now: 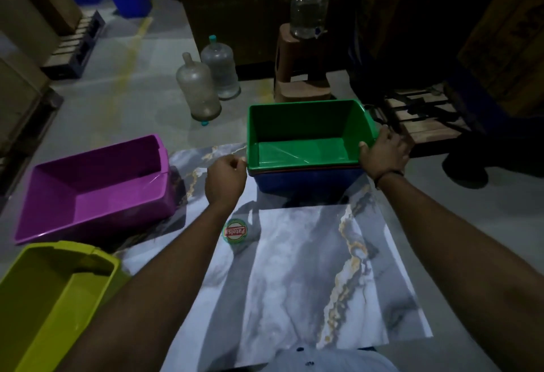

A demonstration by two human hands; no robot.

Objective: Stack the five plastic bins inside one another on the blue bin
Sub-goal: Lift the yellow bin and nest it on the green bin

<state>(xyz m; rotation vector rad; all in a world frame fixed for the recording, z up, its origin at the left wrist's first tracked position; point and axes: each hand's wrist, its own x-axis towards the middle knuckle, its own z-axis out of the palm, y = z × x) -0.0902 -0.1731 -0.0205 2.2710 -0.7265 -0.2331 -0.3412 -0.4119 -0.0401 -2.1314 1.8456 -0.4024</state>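
A green bin (300,136) sits nested in the blue bin (309,185) at the far side of the marbled sheet (294,268). A thin red rim (309,169) shows between them. My right hand (384,152) grips the green bin's right rim. My left hand (225,179) is curled at the bin's left rim; whether it touches the rim I cannot tell. A purple bin (97,186) stands to the left, and a yellow-green bin (50,304) lies at the near left. Both are separate from the stack.
A round green and red sticker (234,232) lies on the marbled sheet. Two large clear water jugs (206,83) stand on the floor behind. A brown stool (303,77) holds another jug. Wooden pallets (424,115) lie at the right, and cardboard boxes at the left.
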